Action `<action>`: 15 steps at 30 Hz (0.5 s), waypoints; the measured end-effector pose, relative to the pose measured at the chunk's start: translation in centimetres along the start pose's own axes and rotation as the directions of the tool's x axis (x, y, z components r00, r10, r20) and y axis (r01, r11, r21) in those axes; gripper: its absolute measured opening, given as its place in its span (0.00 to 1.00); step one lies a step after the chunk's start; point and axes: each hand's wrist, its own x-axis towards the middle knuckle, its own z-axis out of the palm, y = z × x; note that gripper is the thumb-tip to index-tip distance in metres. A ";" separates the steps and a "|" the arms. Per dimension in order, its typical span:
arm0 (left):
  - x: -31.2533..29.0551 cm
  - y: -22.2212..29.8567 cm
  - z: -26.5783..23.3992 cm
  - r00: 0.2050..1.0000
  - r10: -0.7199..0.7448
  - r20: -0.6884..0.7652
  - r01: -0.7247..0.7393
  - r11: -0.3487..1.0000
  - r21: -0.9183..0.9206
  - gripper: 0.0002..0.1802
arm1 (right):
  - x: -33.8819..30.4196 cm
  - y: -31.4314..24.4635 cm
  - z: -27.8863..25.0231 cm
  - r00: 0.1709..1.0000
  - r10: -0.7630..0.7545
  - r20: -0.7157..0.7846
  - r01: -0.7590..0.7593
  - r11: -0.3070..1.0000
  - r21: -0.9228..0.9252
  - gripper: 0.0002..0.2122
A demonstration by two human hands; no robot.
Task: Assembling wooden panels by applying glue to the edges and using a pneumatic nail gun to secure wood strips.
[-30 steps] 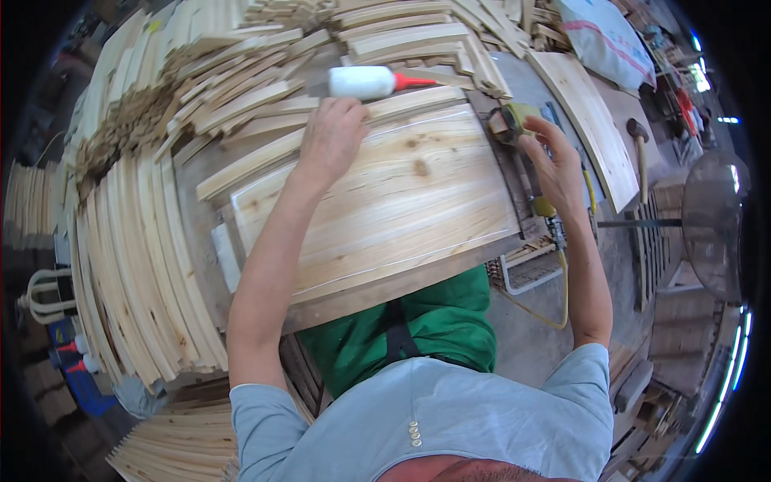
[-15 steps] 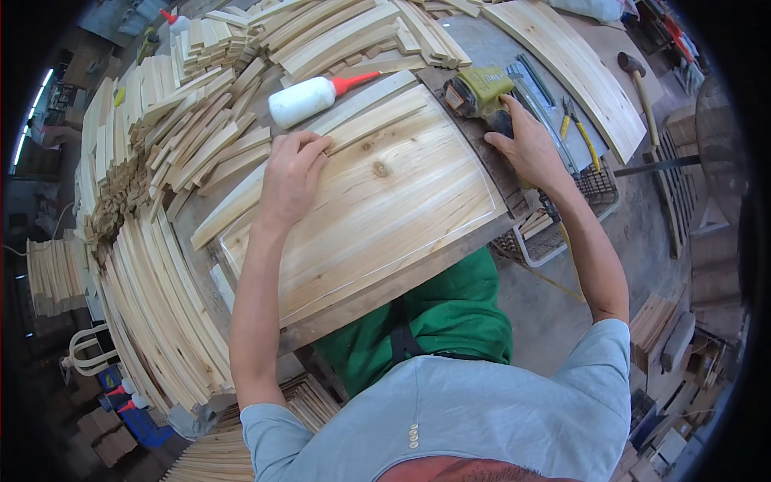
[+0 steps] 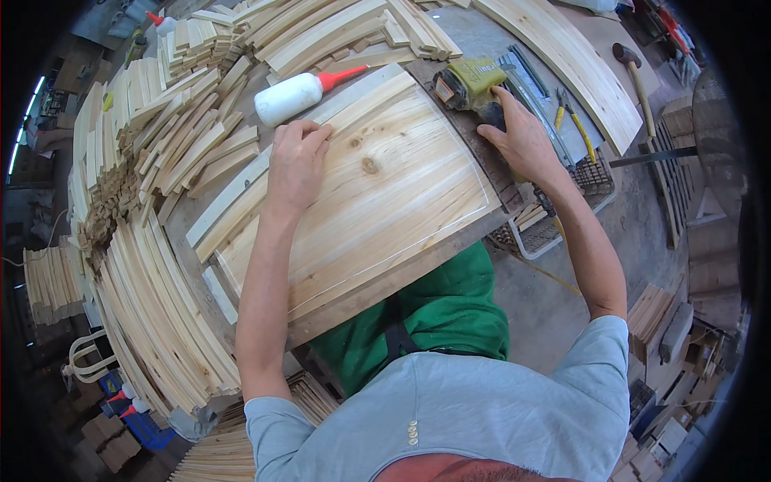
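Head view: pale wooden board [image 3: 385, 201] on the surface [image 3: 377, 285], strip [image 3: 231, 224] along its far edge, green nail gun [image 3: 474, 80] to the right.
The left hand [image 3: 295, 167] bends its fingers close together over the strip; whether they pinch it, I cannot tell. The right hand [image 3: 526, 138] has thumb and forefinger apart at the gun's dark handle; the rest of the grip is hidden. Good handling likely means holding the strip snug, left fingers clear of the gun's nose.

Right hand [image 3: 526, 138] hides part of the green power tool [image 3: 475, 79] — grip closure unreadable — left forearm [image 3: 267, 301] blocks some of the wood panel [image 3: 381, 209], and the top edge crops the upper-right board [image 3: 572, 68].
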 end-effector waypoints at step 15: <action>0.9 -0.7 1.0 1.000 -0.027 -0.002 0.027 0.998 -0.049 0.11 | 1.3 0.9 0.7 0.997 -0.003 -0.072 -0.003 0.996 -0.086 0.30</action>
